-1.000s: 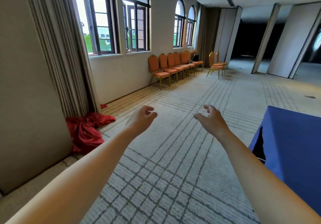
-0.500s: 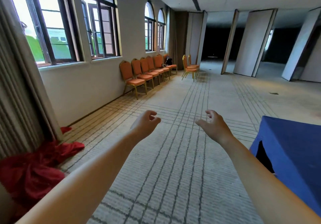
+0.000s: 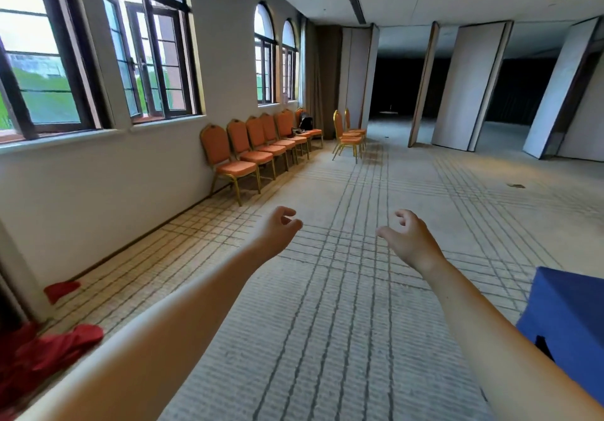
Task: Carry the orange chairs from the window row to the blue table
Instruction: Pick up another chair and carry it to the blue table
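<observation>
Several orange chairs with gold frames stand in a row [image 3: 261,146] under the windows along the left wall; the nearest chair [image 3: 228,162] is a few steps ahead. A stacked pair of orange chairs [image 3: 348,134] stands apart at the row's far end. The blue table [image 3: 572,316] shows at the lower right edge. My left hand [image 3: 277,229] and my right hand [image 3: 408,239] reach forward over the carpet, fingers loosely curled, holding nothing.
A red cloth [image 3: 42,348] lies heaped on the floor at the lower left by the wall. A dark bag [image 3: 305,123] sits on a far chair. Folding wall panels [image 3: 470,84] stand at the back right. Patterned carpet [image 3: 343,290] stretches ahead.
The view has advanced towards the chair row, which looks larger and nearer. The red cloth and the blue table have slid towards the frame's edges. Both hands stay empty.
</observation>
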Demonstrator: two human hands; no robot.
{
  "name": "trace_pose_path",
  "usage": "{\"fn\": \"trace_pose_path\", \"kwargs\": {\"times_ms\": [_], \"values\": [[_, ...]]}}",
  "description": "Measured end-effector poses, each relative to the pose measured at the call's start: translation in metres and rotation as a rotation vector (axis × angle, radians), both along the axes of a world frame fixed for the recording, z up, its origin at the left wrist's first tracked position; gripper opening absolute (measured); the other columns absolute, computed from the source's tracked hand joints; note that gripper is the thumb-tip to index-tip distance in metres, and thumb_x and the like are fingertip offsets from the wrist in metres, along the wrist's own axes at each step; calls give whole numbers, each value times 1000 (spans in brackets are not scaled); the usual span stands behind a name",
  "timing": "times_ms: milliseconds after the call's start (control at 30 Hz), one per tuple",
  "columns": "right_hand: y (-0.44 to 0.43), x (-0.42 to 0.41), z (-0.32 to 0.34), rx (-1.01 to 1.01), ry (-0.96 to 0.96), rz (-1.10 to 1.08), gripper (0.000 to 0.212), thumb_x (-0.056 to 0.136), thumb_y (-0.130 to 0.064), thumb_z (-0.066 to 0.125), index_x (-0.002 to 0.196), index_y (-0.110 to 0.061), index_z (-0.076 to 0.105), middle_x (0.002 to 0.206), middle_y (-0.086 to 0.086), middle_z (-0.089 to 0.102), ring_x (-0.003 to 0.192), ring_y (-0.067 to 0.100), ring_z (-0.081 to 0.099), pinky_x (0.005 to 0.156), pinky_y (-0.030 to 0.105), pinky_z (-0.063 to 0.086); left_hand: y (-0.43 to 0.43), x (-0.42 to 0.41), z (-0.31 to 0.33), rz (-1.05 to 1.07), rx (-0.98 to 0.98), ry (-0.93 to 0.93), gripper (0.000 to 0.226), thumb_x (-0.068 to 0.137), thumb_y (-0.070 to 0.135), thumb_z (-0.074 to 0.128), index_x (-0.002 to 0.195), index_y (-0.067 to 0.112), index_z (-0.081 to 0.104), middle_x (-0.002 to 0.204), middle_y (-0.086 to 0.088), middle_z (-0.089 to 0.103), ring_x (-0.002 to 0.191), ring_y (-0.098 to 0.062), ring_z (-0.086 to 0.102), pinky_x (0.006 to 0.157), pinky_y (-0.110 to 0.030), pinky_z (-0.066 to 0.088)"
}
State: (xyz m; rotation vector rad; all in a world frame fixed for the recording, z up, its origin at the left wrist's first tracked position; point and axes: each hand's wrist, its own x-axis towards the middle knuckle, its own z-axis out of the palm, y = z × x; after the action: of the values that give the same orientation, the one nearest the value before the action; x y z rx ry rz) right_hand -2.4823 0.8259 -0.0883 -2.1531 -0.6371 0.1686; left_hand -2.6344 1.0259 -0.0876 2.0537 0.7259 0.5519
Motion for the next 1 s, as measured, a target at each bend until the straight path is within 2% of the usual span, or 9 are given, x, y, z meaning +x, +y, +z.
{"fn": "trace_pose_path", "kwargs": {"times_ms": [167,267,467,633,767,1000], "values": [[69,97,-2,-23,4,10,69,93,-43,60,151,-19,32,157,9,31,138,30,39,108,47,38,64,107,-4,-22,-43,8,42,95,29,56,133,14,50,112,-2,60,91,-14,59,58,-17,40],[110,152,-8,-30,17,11,71,92,-43,61,152,-20,31,156,8,31,126,28,48,101,44,41,107,164,-11,-27,-52,9,41,94,32,57,132,17,50,115,-2,60,90,-13,60,59,-18,41],[217,296,-15,-18,-12,-16,70,93,-40,62,152,-17,31,157,9,31,139,29,39,105,44,39,231,309,-17,-26,-23,10,43,91,37,59,130,21,52,115,-1,62,91,-13,63,75,-27,52],[298,417,-7,-5,-33,-39,70,93,-38,61,153,-18,31,158,8,31,125,26,48,90,35,38,338,441,-1,-24,-31,5,47,91,38,59,133,21,49,120,0,61,93,-13,63,82,-33,55],[350,506,-14,-11,0,-55,69,93,-39,61,153,-20,31,158,8,31,139,26,39,97,36,37,390,533,-8,-52,-36,35,46,91,38,59,132,20,50,121,-2,61,99,-15,62,86,-34,53],[456,694,-31,-3,23,-66,70,93,-39,60,153,-22,29,159,6,29,141,27,37,102,39,38,492,717,-30,-65,-9,85,46,91,39,59,132,21,50,120,-1,61,101,-15,61,89,-34,52]]}}
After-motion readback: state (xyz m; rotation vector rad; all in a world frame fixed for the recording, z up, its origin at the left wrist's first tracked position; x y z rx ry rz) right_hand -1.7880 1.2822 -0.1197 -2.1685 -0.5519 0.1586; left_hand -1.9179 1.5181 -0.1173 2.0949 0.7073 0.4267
